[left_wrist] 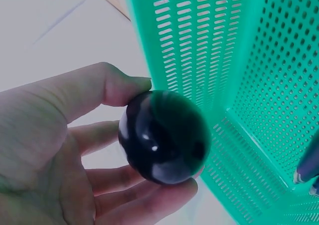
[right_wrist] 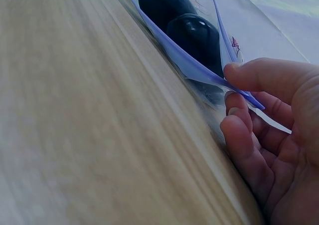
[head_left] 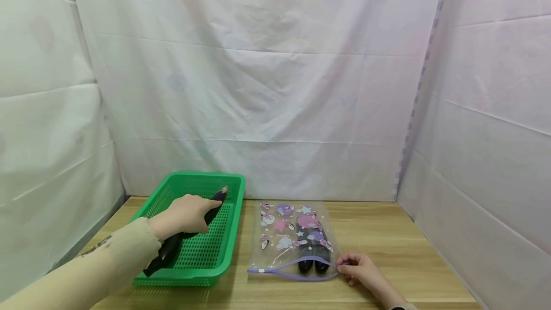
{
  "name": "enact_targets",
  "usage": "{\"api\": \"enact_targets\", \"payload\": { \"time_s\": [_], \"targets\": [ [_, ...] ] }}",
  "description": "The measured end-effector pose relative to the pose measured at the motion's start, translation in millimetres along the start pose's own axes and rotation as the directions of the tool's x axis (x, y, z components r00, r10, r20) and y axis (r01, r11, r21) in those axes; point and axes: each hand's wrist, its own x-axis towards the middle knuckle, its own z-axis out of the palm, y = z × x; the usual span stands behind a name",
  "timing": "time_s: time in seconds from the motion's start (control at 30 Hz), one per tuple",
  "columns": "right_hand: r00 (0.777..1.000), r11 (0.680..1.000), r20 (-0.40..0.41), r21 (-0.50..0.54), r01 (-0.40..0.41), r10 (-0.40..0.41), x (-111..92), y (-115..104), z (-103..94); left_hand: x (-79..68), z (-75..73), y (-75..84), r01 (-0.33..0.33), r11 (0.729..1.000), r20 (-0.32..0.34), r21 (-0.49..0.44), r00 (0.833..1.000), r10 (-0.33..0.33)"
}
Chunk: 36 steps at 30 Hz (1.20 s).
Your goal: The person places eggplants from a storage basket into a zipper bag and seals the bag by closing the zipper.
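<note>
My left hand grips a dark purple eggplant over the green basket. In the left wrist view the eggplant's glossy round end faces the camera, thumb and fingers curled about it. More dark eggplant shows below my forearm, in the basket's near left part; the arm hides some of it. On the table lies a clear zip bag with cartoon prints and a purple zip edge, its mouth parted. Two eggplants lie inside, round ends toward the mouth. My right hand pinches the right corner of the zip edge.
The green perforated basket stands left of the bag on a wood-grain table. White cloth hangs behind the table and along both sides.
</note>
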Motion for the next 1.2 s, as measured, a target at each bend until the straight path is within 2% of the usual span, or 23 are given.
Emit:
{"api": "enact_targets", "payload": {
  "time_s": [0.37, 0.7, 1.2],
  "targets": [
    [1.0, 1.0, -0.001, -0.005, -0.009, 0.009, 4, -4, 1.0, -5.3, 0.9, 4.7, -0.025, 0.999, -0.025, 0.03, 0.999, 0.025],
    [1.0, 1.0, 0.016, 0.004, -0.009, 0.009, -6, -28, 4.7, -5.0, -3.2, 15.3, -0.05, 0.998, -0.019, 0.035, 0.999, 0.051],
    [1.0, 1.0, 0.007, 0.026, -0.016, 0.016, -10, -28, 5.1, -7.0, -3.6, 28.5, -0.074, 0.996, -0.026, 0.044, 0.997, 0.076]
  ]
}}
